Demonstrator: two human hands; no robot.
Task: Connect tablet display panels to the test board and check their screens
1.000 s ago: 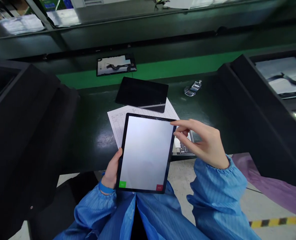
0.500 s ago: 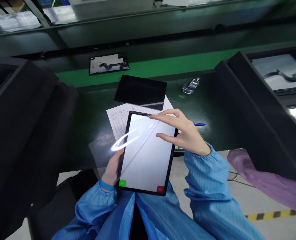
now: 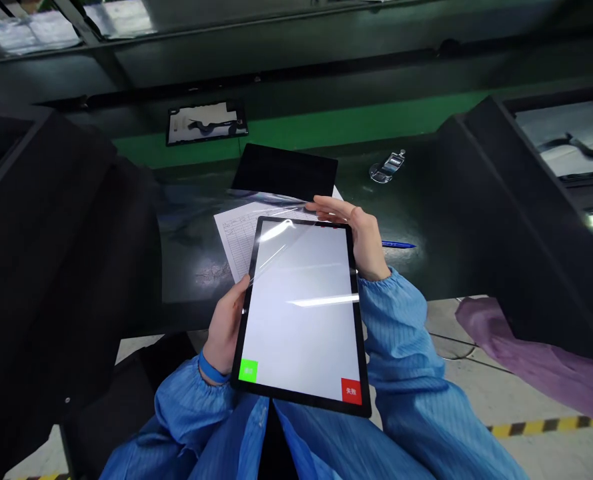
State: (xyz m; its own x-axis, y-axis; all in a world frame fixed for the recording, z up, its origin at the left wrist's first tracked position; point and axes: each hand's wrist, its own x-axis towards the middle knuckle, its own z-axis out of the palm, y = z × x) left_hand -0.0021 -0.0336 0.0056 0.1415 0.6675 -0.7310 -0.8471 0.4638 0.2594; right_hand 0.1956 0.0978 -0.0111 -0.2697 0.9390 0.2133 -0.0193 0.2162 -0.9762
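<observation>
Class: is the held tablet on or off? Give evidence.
On: the tablet glows white under a part-lifted film, with green and red corner buttons.

— What does the tablet look like?
— The tablet (image 3: pixel 301 313) is thin with a black bezel. Its screen is lit plain white, with a green button (image 3: pixel 248 371) at the lower left corner and a red button (image 3: pixel 351 391) at the lower right. It sits upright, face up and tilted, in the lower centre of the frame. The left hand (image 3: pixel 226 327) grips its left edge.
— And the film?
— The clear film (image 3: pixel 271 230) is glossy with glare streaks. It stands lifted off the screen's upper part and bows up and left. The right hand (image 3: pixel 359 233) pinches it at the tablet's top edge.
</observation>
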